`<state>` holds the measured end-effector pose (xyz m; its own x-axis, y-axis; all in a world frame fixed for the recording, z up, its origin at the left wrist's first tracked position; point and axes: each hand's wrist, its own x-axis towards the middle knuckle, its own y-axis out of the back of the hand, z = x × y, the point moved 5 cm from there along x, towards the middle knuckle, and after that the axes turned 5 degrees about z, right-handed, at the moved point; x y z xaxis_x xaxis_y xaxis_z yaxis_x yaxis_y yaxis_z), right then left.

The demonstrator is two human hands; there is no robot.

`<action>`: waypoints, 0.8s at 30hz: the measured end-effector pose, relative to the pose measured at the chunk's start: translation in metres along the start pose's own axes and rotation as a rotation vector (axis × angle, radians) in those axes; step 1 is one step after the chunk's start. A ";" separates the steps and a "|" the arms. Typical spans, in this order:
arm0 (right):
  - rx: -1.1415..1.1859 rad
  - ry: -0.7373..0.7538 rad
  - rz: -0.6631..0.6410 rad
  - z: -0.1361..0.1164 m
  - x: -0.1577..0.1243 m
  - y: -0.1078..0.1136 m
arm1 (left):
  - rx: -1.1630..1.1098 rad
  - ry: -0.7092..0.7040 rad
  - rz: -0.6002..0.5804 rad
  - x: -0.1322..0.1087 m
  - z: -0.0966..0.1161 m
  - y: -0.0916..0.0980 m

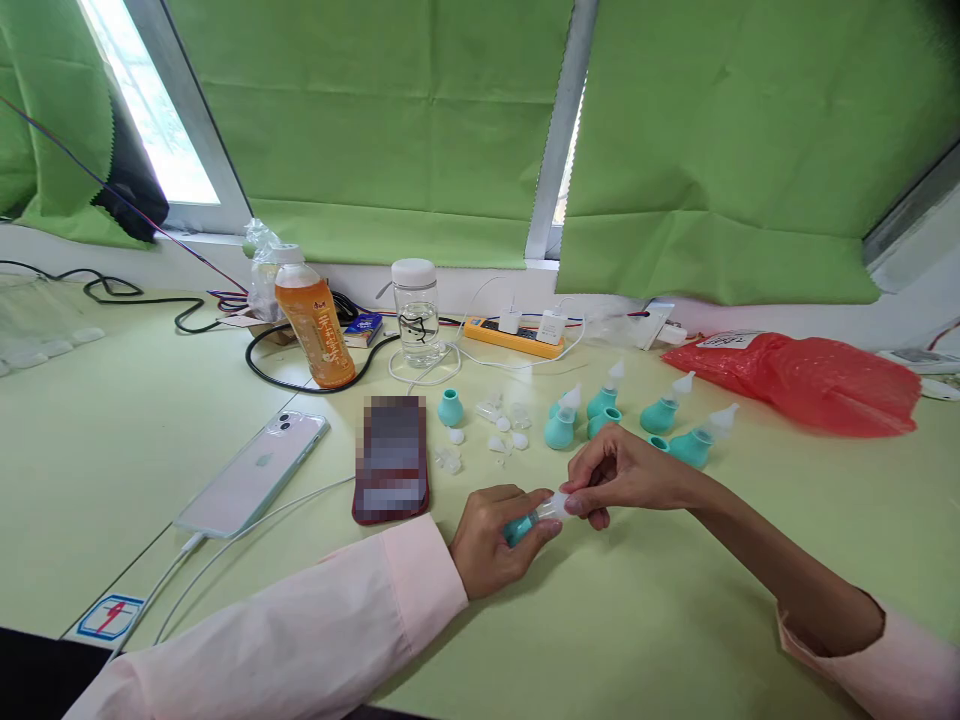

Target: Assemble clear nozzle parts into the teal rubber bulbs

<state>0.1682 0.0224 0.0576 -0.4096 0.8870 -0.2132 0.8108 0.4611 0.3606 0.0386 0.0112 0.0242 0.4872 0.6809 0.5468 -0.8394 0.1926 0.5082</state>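
My left hand [499, 540] is wrapped round a teal squeeze bulb [520, 528] that has a clear plastic neck [547, 510]. Most of the bulb is hidden in the palm. At the neck's end, my right hand [619, 470] pinches a soft white tip [564, 500] between thumb and fingers. Tip and neck meet between the two hands. Beyond them stand several teal bulbs with white tips, looking like nasal aspirators [559, 428]. A bare teal bulb [450, 408] stands farther left. Loose white tips [517, 440] and clear plastic pieces [448, 460] lie on the table.
A phone [391, 480] in a red case and a white phone [259, 470] on a cable lie to the left. Behind stand an orange drink bottle [319, 325] and a water bottle [417, 320]. A yellow power strip [514, 338] and red plastic bag [817, 385] lie farther back.
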 end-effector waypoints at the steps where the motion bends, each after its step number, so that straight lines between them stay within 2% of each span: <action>1: 0.013 0.000 -0.004 0.000 0.000 -0.001 | 0.002 -0.006 0.000 0.000 0.001 0.001; 9: 0.085 0.025 0.033 -0.003 0.006 -0.003 | -0.032 0.017 0.082 0.000 0.000 0.005; 13: 0.081 0.044 0.187 -0.004 0.007 -0.003 | -0.170 0.090 0.074 0.002 -0.002 0.006; 17: -0.023 0.061 0.323 -0.007 0.004 0.002 | -0.301 0.149 0.060 0.004 -0.004 0.008; 20: -0.148 0.059 0.414 -0.013 -0.004 0.017 | -0.329 0.121 0.109 0.004 -0.003 0.011; 24: -0.431 0.037 0.553 -0.024 -0.020 0.050 | -0.268 0.219 0.231 0.005 -0.012 0.013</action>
<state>0.2070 0.0280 0.1022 -0.0051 0.9909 0.1342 0.6692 -0.0963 0.7368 0.0268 0.0255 0.0252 0.2407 0.8562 0.4571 -0.9676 0.1747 0.1822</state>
